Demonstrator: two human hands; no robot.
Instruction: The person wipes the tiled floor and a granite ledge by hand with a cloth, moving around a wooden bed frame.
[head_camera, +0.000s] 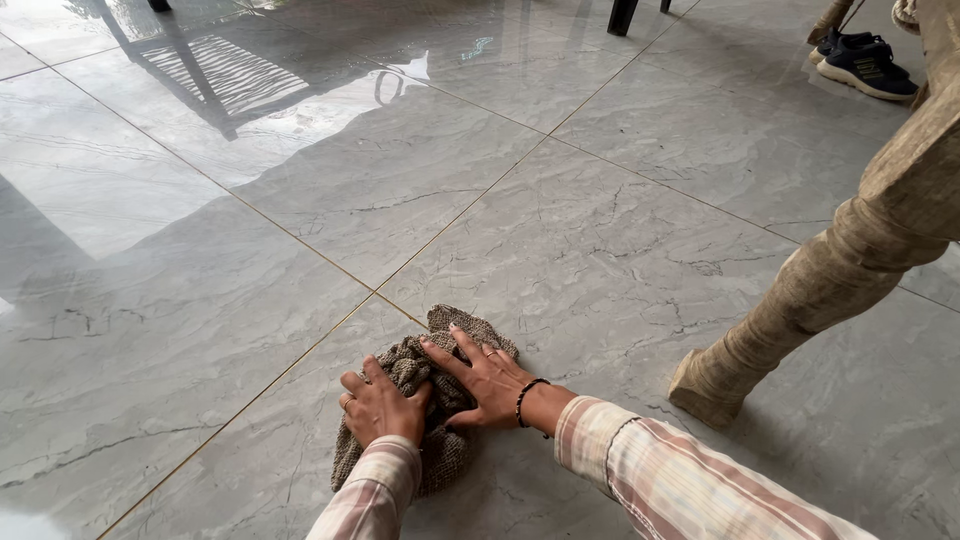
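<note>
Both hands press on a crumpled brown-grey cloth (440, 420) lying on the floor (600, 250), just below the crossing of two thin tile joints.

Left hand (382, 405): palm down on the cloth's left part, fingers (352, 383) curled over a bunched fold and gripping it. A ring shows on one finger.

Right hand (490, 380): laid flat across the cloth's upper right, fingers (465, 345) spread and extended, open, pressing rather than gripping. A dark bead bracelet (527, 398) sits at the wrist. The thumb side appears to overlap the left hand's knuckles, though the folds make this uncertain.

Both forearms wear sleeves (680, 485) of pale plaid in pink and cream.

Floor: large glossy grey marble-look tiles, strongly reflective, with furniture reflections in the upper left.

To the right, a carved pale wooden furniture leg (800, 300) stands on the floor, near the right forearm but apart from it. At upper right, a pair of dark shoes (865, 62) lies well apart from the cloth. A dark leg (622, 15) stands at the top edge.
</note>
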